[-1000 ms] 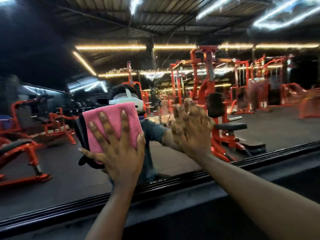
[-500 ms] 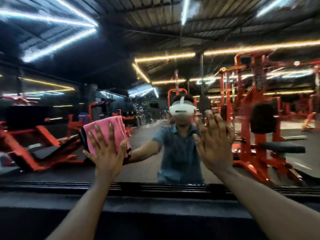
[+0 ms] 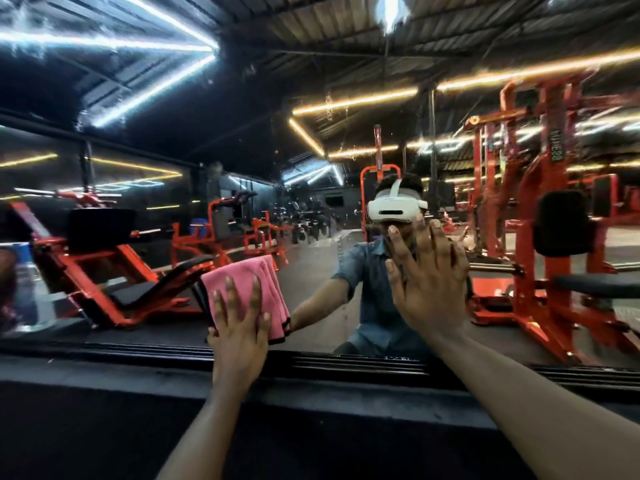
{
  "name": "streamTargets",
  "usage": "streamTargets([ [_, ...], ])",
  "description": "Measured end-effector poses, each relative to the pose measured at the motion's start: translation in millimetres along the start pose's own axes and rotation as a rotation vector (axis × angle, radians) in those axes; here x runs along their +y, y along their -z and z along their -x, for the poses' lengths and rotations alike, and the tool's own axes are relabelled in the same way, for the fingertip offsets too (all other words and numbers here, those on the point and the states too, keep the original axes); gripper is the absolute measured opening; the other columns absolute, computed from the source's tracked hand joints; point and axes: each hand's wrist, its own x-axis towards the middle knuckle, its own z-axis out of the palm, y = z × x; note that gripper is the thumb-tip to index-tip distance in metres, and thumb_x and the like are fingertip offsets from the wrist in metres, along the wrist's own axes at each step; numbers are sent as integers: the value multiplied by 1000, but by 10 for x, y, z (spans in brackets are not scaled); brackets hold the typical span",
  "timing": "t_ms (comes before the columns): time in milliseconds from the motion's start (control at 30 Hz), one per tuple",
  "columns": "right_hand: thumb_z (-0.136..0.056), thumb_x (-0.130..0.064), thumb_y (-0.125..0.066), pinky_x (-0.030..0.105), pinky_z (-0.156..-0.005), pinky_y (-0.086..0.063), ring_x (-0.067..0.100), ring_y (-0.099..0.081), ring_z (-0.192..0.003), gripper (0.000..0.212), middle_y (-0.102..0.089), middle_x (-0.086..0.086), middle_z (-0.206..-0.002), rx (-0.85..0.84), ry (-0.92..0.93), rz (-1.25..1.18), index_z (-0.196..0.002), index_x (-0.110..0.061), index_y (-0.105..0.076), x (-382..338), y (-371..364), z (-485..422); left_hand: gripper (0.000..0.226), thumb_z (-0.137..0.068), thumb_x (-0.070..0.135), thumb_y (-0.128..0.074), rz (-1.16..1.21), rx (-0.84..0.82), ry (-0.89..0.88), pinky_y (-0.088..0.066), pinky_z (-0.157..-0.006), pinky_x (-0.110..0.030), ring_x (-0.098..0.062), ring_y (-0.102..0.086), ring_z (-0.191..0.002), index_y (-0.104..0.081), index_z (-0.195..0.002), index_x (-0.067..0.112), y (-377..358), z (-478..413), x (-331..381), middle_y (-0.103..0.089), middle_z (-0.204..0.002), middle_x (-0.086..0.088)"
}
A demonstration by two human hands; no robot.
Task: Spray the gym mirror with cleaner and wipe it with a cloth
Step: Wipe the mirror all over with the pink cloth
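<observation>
The left hand (image 3: 239,327) is pressing a folded pink microfibre cloth with dark edging (image 3: 256,292) flat against the large wall mirror (image 3: 173,237), fingers straight and spread over the cloth's lower part; the cloth is sitting low on the glass, just above the dark ribbed ledge at the mirror's foot (image 3: 346,365); the right hand (image 3: 429,275) is lying open, fingers splayed, seemingly bracing on the glass to the right of the cloth and a little higher, holding nothing. The unwiped glass is stretching upward and out to both sides of the cloth, so the coming stroke is probably turning on that: the cloth's longer side is running up and slightly rightward, and the left hand is the only one on it. Fine specks and streaks are showing on the glass higher up, near the reflected light strips; whether they are spray or dirt is hard to tell. A clear plastic bottle with a blue label (image 3: 24,292) is blurring at the left edge, cut off; whether it is the cleaner is not clear.
</observation>
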Motion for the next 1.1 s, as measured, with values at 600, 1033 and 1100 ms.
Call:
streamTargets([
  [600, -105, -45, -45, 53, -122, -17, 30, -19, -158, 58, -22, 6, -172, 30, -20, -15, -160, -30, -37, -26, -33, -9, 97, -86, 90, -30, 110, 193, -176, 13, -112, -81, -38, 23, -157, 4, -164, 44, 462, -1209, 1005, 23, -172, -3],
  [1033, -104, -45, -48, 57, -121, -22, 28, -15, -160, 62, -16, 3, -173, 13, -22, 16, -162, -30, -33, -32, -50, -4, 98, -82, 93, -19, 251, 25, 98, 2, -108, -87, -41, 28, -154, 25, -157, 48, -323, -77, 941, 37, -166, -4],
  [1100, -103, -45, -48, 57, -121, -22, 28, -15, -160, 62, -16, 4, -173, 9, -28, 32, -162, -30, -34, -36, -66, -10, 97, -85, 91, -22, 263, 154, 62, 4, -107, -87, -44, 23, -155, 15, -162, 44, -50, -567, 1016, 29, -170, -8],
])
